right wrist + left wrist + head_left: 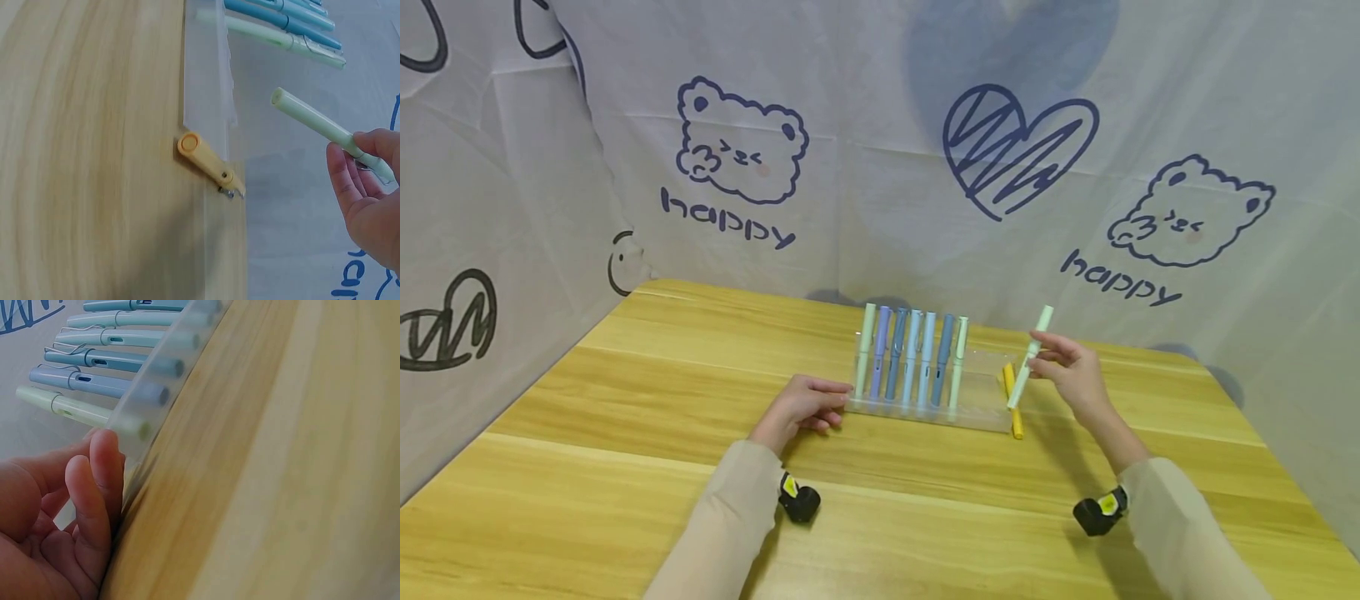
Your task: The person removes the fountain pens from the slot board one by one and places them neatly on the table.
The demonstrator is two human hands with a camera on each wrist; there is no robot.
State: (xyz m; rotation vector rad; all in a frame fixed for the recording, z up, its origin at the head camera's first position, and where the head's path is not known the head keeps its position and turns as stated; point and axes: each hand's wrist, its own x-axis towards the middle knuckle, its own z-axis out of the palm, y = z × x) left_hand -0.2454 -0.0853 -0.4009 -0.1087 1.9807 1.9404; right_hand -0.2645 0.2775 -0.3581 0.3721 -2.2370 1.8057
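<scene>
A clear pen stand (981,417) sits on the table with several upright-leaning fountain pens, among them a purple pen (880,358) and a dark blue pen (942,362). My left hand (805,406) holds the stand's left end, its fingertips at the corner below a green pen (69,406). Between thumb and fingers my right hand (1071,371) pinches a pale green pen (312,119), tilted in the air off the stand's right end. Below that pen, a yellow pen (209,162) lies on the table against the stand's right end, partly covered in the head view.
The wooden table (880,517) meets a pale printed cloth (880,167) hanging behind it and along the left side. A black wrist camera (800,500) sits by the left sleeve, and another wrist camera (1100,512) by the right sleeve.
</scene>
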